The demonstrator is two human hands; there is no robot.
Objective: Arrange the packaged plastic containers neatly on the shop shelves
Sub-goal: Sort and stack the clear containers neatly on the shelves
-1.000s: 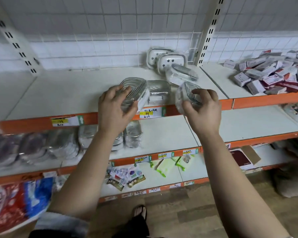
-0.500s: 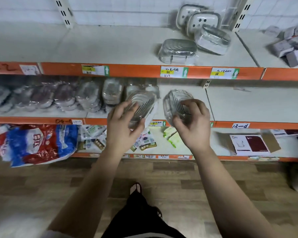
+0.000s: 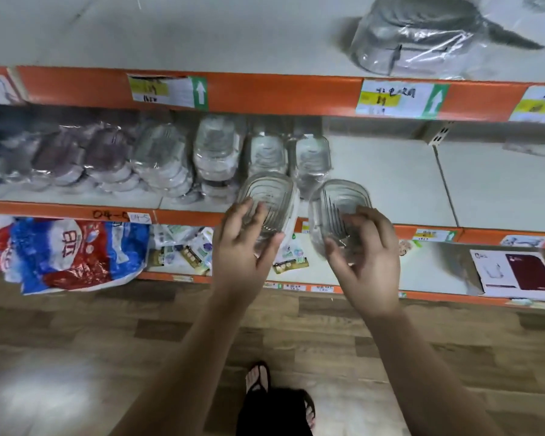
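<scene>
My left hand (image 3: 244, 243) grips a clear ribbed plastic container (image 3: 269, 196) in wrap, held upright in front of the middle shelf (image 3: 390, 190). My right hand (image 3: 367, 259) grips a second clear container (image 3: 337, 206) just to the right of the first. Behind them a row of wrapped containers (image 3: 170, 158) stands along the left part of the middle shelf, ending at two upright ones (image 3: 312, 155). One wrapped container (image 3: 412, 36) lies on the top shelf at the upper right.
Orange shelf edges carry price labels (image 3: 400, 99). The bottom shelf holds a red and blue bag (image 3: 73, 250), small packets (image 3: 186, 250) and a flat box (image 3: 519, 272). Wooden floor and my sandalled foot (image 3: 258, 379) lie below.
Both hands have carried their containers down from the top shelf to the front of the middle shelf, beside the row's right end. The view has tilted downward and moved closer.
</scene>
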